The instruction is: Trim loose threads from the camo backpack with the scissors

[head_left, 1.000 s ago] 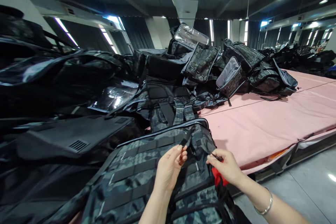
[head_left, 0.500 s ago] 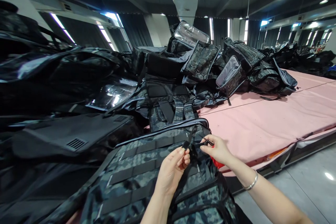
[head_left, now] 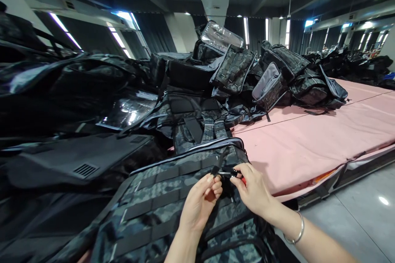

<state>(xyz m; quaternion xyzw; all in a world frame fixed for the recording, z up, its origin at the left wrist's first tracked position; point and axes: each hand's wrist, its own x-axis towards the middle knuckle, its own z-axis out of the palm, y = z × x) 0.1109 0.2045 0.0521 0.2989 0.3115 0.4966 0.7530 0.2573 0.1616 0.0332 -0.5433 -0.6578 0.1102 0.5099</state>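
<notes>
Closely pinching the end of a black strap [head_left: 215, 169] between thumb and fingers of the left hand [head_left: 199, 201]. Holding a small black-handled tool [head_left: 233, 172], apparently snips, in the right hand [head_left: 253, 187], with a bit of red [head_left: 243, 180] showing by the fingers. Pointing its silvery tip leftward at the strap end, too small to tell if touching. Judged as a fine step, tip to strap: calling for a steady left pinch and a tip kept off fingers and fabric. Working just above a tilted camouflage bag [head_left: 160, 191], with its zipped rim beyond the hands. Hemmed in leftward by a flat black bag [head_left: 77, 156], and ahead by a heap of bags [head_left: 234, 70]. Freer rightward, over a pink table cover [head_left: 308, 148] and past its front edge to grey floor [head_left: 364, 213].
</notes>
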